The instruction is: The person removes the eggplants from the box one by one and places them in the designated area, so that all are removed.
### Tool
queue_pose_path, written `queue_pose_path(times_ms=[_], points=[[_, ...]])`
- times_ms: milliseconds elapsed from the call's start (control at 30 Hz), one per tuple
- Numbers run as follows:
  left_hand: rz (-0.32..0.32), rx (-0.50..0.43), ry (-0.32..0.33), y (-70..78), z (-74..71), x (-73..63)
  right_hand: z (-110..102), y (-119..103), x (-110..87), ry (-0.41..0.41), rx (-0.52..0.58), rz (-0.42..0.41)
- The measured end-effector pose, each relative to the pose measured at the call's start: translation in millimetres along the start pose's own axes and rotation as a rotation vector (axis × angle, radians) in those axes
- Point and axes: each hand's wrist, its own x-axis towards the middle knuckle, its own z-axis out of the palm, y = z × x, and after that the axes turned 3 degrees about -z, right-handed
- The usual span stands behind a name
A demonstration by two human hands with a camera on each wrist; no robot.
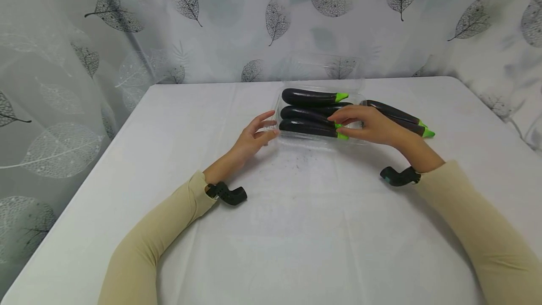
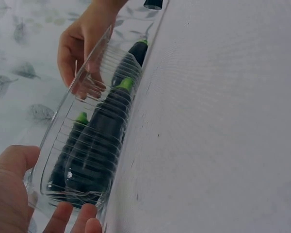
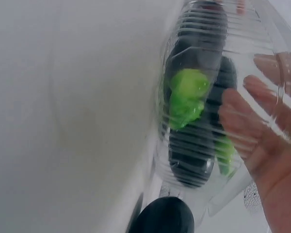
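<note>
Several dark eggplants (image 1: 308, 127) with bright green stem ends lie side by side in a clear plastic container (image 2: 51, 128) at the far side of the table. My left hand (image 1: 251, 138) is at the container's left end, its fingers spread and loosely bent around the corner. Seen closer in the left wrist view, the thumb (image 2: 19, 159) is right at the rim. Above the container's right part is my right hand (image 1: 367, 124), its fingertips close to the stems. Through the clear wall, the right wrist view shows loosely bent fingers (image 3: 240, 116) beside the eggplants, holding nothing.
More eggplants (image 1: 394, 111) lie on the white table (image 1: 271, 229) just right of the container. The container's clear lid (image 1: 323, 66) stands raised at the back. Behind the table hangs a leaf-patterned curtain (image 1: 228, 18). Each wrist wears a black camera mount (image 1: 230, 195).
</note>
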Motion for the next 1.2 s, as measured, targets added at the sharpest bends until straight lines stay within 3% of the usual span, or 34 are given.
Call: queue_pose_path(times_ms=[333, 767, 967, 1200], points=[[0.006, 0.001, -0.006, -1.3, -0.4, 0.7, 8.7, -0.2, 14.9, -0.067, 0.033, 0.128], [0.007, 0.007, -0.006, -0.8, -0.6, 0.0, 19.0, -1.3, 27.8, -0.125, -0.059, 0.351], [0.016, 0.010, -0.009, -2.0, -1.0, 0.6, 17.9, -3.5, 30.4, -0.201, -0.108, 0.380], [0.017, 0.012, -0.011, -2.4, -0.8, 1.0, 16.1, -4.5, 29.7, -0.224, -0.117, 0.373]])
